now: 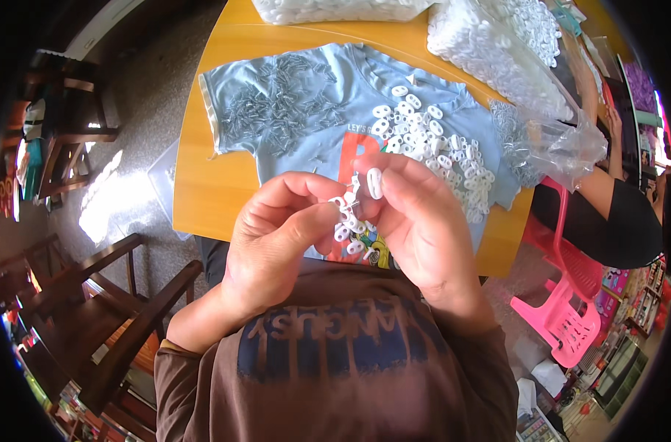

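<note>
My left hand (270, 239) is closed, thumb and fingertips pinched at a small white plastic piece (348, 199). My right hand (427, 232) meets it from the other side, thumb and forefinger closed on a white oval plastic piece (374, 183) with a slot-like hollow. A small shiny metal part (356, 186) shows between the two hands, and which fingers hold it is unclear. Several loose white two-holed pieces (354, 247) lie beneath the fingertips. Beyond the hands, a light blue T-shirt (357, 81) is spread out, bearing a heap of white oval pieces (416, 132) and many small metal pins (276, 103).
The shirt lies on a yellow wooden table (195, 177). Clear bags of white pieces (490, 55) stand at the far right, beside a crumpled plastic bag (571, 151). Another person's arm (585, 81) shows there. A pink plastic chair (560, 324) and dark wooden chairs (122, 317) flank me.
</note>
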A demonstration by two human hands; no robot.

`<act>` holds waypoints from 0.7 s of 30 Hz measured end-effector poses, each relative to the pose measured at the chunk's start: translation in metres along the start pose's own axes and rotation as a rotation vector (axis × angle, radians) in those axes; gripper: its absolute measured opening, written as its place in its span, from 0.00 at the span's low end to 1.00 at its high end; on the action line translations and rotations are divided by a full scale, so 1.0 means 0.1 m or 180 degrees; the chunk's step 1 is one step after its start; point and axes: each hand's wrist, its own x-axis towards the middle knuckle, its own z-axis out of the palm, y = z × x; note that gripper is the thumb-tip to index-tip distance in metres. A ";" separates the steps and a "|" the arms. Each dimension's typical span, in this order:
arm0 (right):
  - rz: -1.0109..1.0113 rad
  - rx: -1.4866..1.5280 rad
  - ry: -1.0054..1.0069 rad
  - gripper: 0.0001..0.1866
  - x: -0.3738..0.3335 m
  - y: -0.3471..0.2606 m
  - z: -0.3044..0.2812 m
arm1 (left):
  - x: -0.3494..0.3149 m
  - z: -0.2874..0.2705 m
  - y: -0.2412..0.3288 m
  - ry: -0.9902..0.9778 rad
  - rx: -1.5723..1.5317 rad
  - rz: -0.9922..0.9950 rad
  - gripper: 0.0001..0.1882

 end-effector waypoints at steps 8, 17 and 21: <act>0.0025 0.0021 -0.0188 0.11 -0.09 -0.01 -0.01 | -0.01 0.04 -0.03 -0.0182 0.0062 0.0168 0.08; -0.0550 -0.1082 -0.0237 0.10 -0.15 -0.06 0.04 | -0.01 0.03 -0.08 -0.0274 0.0205 0.0314 0.08; -0.0688 -0.1280 -0.0074 0.09 -0.19 -0.09 0.06 | 0.00 0.07 -0.07 -0.0254 0.0276 0.0332 0.07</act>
